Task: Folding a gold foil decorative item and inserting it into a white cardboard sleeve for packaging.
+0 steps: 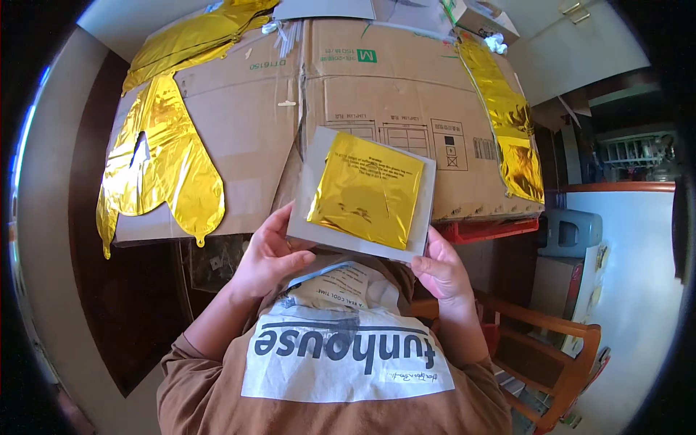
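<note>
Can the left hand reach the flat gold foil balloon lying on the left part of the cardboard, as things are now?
Probably yes, but not freely. The left hand holds one edge of the grey packet; the right hand holds the other. The gold foil balloon lies uncovered on the cardboard, nothing between.

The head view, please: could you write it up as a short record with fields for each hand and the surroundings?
left hand: left hand grips the left edge of the grey packet
right hand: right hand grips the packet's lower right corner
packet contents: folded gold foil square, seen through the front
surface: flattened cardboard on a dark table
left of packet: gold foil balloon, deflated, lying flat
right of packet: gold foil strip
</note>
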The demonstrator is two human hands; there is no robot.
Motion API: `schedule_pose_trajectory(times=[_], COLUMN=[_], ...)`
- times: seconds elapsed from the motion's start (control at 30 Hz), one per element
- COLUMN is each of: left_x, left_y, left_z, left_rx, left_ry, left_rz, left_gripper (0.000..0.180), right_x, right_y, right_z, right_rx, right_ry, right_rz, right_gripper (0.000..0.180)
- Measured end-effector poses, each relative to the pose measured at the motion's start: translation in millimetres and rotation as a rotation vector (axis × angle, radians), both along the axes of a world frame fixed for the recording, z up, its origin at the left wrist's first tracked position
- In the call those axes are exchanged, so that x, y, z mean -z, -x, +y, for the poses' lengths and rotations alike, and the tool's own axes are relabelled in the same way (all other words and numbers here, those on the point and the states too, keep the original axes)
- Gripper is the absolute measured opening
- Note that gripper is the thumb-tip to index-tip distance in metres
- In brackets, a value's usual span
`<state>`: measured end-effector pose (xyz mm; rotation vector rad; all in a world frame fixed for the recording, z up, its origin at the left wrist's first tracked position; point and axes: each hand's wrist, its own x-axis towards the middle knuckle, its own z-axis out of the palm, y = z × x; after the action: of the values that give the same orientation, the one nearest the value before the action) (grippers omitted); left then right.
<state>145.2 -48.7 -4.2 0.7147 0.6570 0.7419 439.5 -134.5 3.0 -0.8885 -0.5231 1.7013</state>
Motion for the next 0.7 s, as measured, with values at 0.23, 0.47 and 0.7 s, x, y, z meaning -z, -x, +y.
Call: schedule_pose_trajectory(times=[0.23,0.47,0.7], left_x=[-8.9,-13.9,-1.6], left_y=[-12.6,-12.2,-15.8], left_z=[1.1,-12.9,-14.9], left_rx=[-0.021,0.130,0.070], left_ry=[-0.184,-0.231,-0.344], left_rz=[0.219,0.304,0.393], left_gripper=[0.110,0.114,0.102], right_x=[9.2,4.4,25.2], right_y=[-19.9,-1.0,2.4], right_z=[-10.1,-25.2,-31.3], right_rx=[-0.125,0.054,0.198], right_ry=[0.054,-0.037,0.030], right_rz=[-0.052,-0.198,-0.364], right_gripper=[0.072,0.056,0.022])
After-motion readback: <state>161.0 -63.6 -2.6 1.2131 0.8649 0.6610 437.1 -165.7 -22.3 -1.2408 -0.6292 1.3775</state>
